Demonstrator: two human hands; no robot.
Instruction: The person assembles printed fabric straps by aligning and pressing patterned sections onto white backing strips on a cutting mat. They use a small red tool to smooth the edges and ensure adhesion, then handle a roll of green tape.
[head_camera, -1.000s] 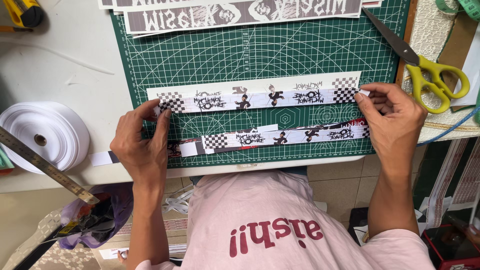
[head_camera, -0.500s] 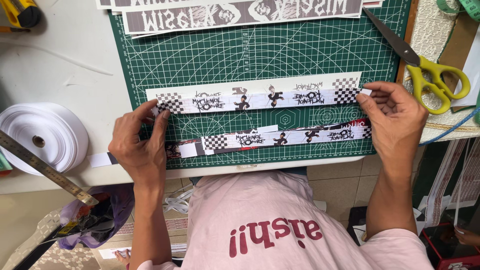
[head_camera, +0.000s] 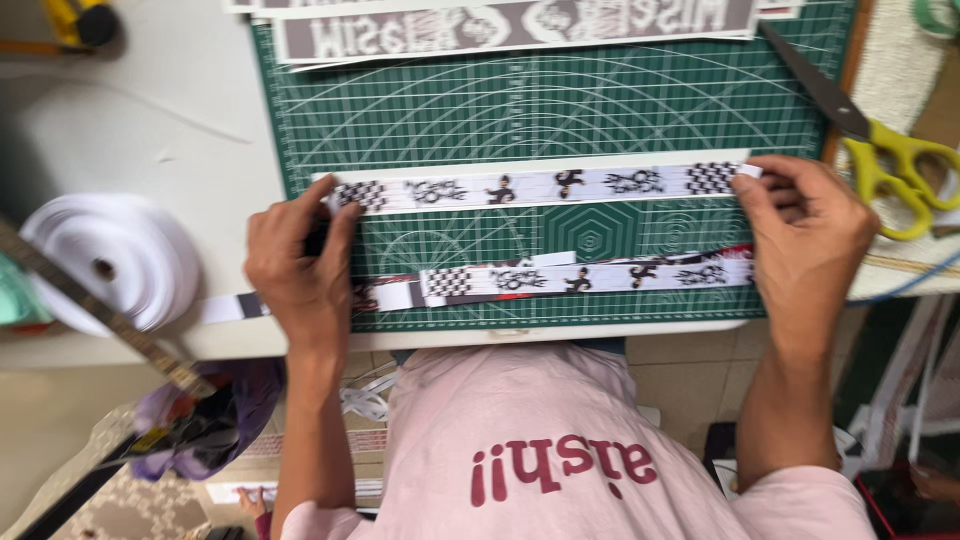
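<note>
Both hands pinch the upper strip (head_camera: 540, 187) flat on the green mat (head_camera: 520, 110) — left hand (head_camera: 300, 265) at one end, right hand (head_camera: 805, 235) at the other. Step: aligning. Next calls for steady tension — second strip (head_camera: 560, 280) lies just below.

Looking down, my left hand (head_camera: 300, 265) and my right hand (head_camera: 805, 235) pinch the two ends of a printed ribbon (head_camera: 540, 187) stretched flat across a green cutting mat (head_camera: 560, 105). A second printed ribbon (head_camera: 590, 275) lies just below it. Yellow-handled scissors (head_camera: 880, 150) rest at the mat's right edge, and a white ribbon roll (head_camera: 110, 260) sits on the worktop (head_camera: 150, 130) to the left.
</note>
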